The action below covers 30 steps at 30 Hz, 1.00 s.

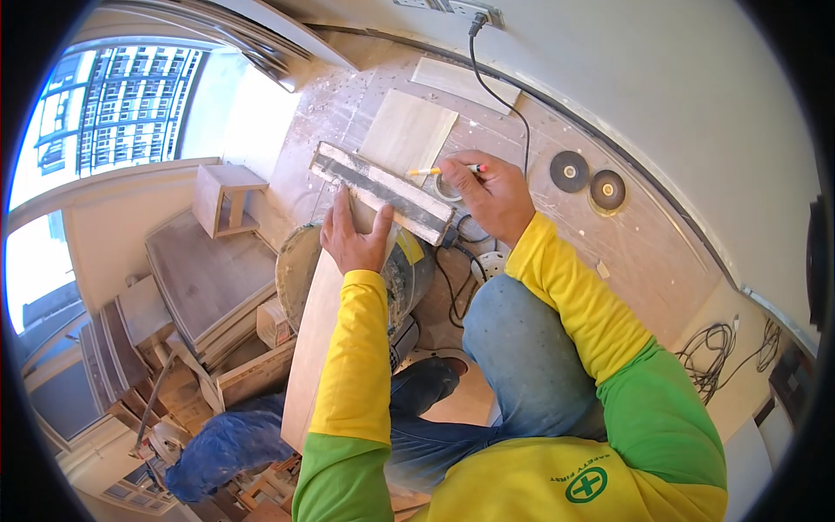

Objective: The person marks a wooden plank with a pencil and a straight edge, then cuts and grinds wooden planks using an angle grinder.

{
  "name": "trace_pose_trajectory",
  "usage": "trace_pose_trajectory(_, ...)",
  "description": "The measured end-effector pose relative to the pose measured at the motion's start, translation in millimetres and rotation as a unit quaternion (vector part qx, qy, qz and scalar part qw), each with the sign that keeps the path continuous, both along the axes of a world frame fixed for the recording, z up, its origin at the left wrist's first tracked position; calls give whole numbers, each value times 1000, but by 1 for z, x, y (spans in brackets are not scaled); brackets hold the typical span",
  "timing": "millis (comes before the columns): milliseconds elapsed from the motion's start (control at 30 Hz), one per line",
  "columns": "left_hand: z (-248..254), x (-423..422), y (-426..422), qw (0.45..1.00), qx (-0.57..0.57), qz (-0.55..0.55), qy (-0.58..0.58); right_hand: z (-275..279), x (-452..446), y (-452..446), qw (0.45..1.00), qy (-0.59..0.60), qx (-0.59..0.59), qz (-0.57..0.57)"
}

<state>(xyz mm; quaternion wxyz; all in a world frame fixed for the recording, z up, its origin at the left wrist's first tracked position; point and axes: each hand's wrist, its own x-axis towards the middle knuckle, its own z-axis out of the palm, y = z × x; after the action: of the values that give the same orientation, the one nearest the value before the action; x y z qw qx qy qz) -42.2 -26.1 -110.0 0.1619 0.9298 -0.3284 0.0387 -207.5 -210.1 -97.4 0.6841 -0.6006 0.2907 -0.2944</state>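
Note:
A narrow pale strip (383,193) with a grey band along its length lies slantwise in front of me. My left hand (355,237) grips its near edge, thumb and forefinger set apart on it. My right hand (494,196) pinches a yellow pencil (424,171) with a red end, its tip just above the strip's far edge. Beneath my left forearm runs a long light wooden board (311,348). It rests at a stained round bucket (404,283), partly hidden by the board and my arm. What supports the strip underneath is hidden.
On the dusty floor lie a pale panel (409,126), another panel (465,84) by the wall and two dark discs (570,171). A black cord (513,104) hangs from a wall outlet. Wooden furniture pieces (204,270) crowd the left, near a blue plastic bag (228,452).

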Motion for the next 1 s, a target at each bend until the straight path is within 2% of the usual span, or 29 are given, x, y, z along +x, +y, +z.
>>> trace_pose_trajectory(133,1,-1,-1,1000,-3,-4,-3,-7,2,2,998,42,-38,25)
trace_pose_trajectory(367,1,-1,-1,1000,-9,-7,-8,-5,22,2,996,25,-81,39)
trace_pose_trajectory(433,2,-1,-1,1000,-9,-8,-9,-3,34,1,987,25,-151,43)
trace_pose_trajectory(633,-1,0,-1,1000,-9,-12,-24,-7,79,-1,972,51,-214,87)
trace_pose_trajectory(867,-1,0,0,999,-16,-15,-31,6,88,-7,962,100,-213,138)
trace_pose_trajectory(1000,2,-2,-2,1000,-15,-10,-19,4,100,-7,957,89,-235,143)
